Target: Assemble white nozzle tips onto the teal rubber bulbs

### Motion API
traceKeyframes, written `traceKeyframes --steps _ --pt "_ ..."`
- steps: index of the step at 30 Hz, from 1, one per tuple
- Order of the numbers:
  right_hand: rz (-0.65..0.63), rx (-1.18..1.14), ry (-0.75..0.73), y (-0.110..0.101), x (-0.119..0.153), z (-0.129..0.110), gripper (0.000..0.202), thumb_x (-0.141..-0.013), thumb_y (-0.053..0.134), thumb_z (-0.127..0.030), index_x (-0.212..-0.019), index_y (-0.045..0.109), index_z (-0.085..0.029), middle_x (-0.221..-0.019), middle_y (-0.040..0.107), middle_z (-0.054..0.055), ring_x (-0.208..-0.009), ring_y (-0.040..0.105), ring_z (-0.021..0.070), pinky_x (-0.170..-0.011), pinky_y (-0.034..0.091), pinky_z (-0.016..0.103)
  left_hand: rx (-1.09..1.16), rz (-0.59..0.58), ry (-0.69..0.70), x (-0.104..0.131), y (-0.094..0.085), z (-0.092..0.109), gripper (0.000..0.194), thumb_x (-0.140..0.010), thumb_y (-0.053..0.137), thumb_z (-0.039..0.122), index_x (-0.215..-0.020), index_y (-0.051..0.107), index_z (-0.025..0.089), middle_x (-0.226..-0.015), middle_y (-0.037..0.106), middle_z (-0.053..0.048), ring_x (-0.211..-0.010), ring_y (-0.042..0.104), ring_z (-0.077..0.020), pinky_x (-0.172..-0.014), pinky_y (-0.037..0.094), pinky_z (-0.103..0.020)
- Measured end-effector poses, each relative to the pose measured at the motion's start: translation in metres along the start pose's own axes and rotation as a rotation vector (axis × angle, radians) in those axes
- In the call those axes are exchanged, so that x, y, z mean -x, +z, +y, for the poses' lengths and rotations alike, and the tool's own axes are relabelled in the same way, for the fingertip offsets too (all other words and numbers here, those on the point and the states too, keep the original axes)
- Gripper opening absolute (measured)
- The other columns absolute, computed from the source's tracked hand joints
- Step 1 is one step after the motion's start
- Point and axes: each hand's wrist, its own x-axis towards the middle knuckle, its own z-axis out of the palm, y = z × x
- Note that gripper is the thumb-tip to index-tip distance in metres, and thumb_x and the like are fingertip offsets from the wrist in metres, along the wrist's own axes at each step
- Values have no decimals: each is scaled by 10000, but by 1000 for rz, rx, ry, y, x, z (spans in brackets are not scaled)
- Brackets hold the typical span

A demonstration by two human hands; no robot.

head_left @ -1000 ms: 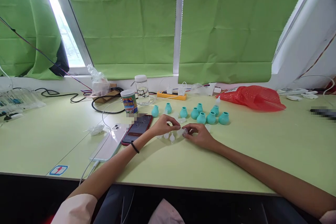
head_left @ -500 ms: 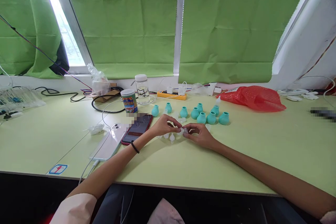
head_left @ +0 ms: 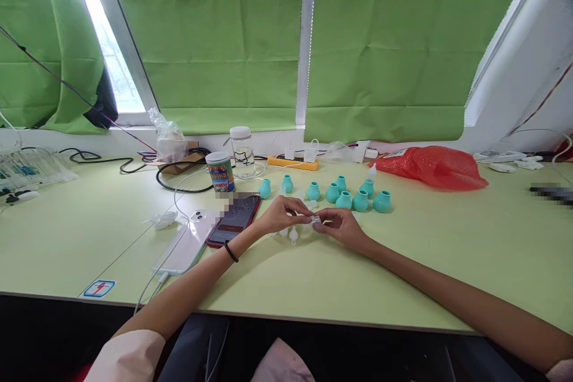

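My left hand (head_left: 285, 213) and my right hand (head_left: 342, 227) meet above the table, both pinching a small clear plastic piece (head_left: 316, 219) between their fingertips. Its exact kind is too small to make out. Just below my left hand lie several small translucent white tips, one of them a nozzle-shaped tip (head_left: 293, 234). Beyond my hands stand several turquoise rubber bulbs (head_left: 343, 200) with open necks. One bulb at the back carries a white tip (head_left: 373, 172) pointing up. A few more pale tips are partly hidden behind my fingers.
Left of my hands lie a red-edged phone (head_left: 235, 221) and a pale phone (head_left: 188, 245) with a white cable. Behind them stand a printed can (head_left: 221, 173) and a clear jar (head_left: 242, 152). A yellow power strip (head_left: 293, 163) and a red plastic bag (head_left: 430, 168) lie at the back.
My fingertips have shifted slightly, and the clear piece now sits turned between both hands, more of it showing. The bulbs and phones have stayed in place.
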Motion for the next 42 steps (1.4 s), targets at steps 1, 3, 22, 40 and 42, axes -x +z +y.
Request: traceKeyframes --steps 1,3,22,40,42 --pt "5 -40 17 0 -1 0 266 -591 636 -318 -799 619 -152 -727 613 34 -633 546 137 -581 468 274 -34 12 17 0 0 2 251 -662 575 349 -799 654 154 -776 612 -64 -684 543 -124 -597 417 -214" --pt "17 -99 47 -2 -2 0 241 -582 644 -309 -758 624 -146 -665 604 21 -574 526 118 -543 451 258 -129 33 56 2 1 6 254 -674 561 344 -831 648 163 -796 612 -63 -703 542 -127 -624 416 -220" --pt "9 -205 176 -3 -2 -2 231 -585 654 -292 -743 631 -125 -619 595 7 -530 483 84 -542 407 236 -447 -6 231 5 3 9 320 -663 559 260 -963 586 150 -889 573 -69 -794 524 -146 -721 411 -249" --pt "108 9 -37 -2 -1 -3 267 -596 640 -273 -833 614 -153 -735 609 39 -648 540 138 -592 465 280 -138 139 48 6 13 16 302 -706 508 306 -938 597 136 -841 579 -73 -733 533 -131 -637 440 -229" --pt "140 101 -103 -2 0 -5 254 -623 621 -255 -859 608 -163 -778 610 45 -664 545 140 -620 473 294 48 160 -92 4 12 14 340 -688 534 333 -947 589 119 -845 592 -80 -733 542 -140 -606 450 -228"
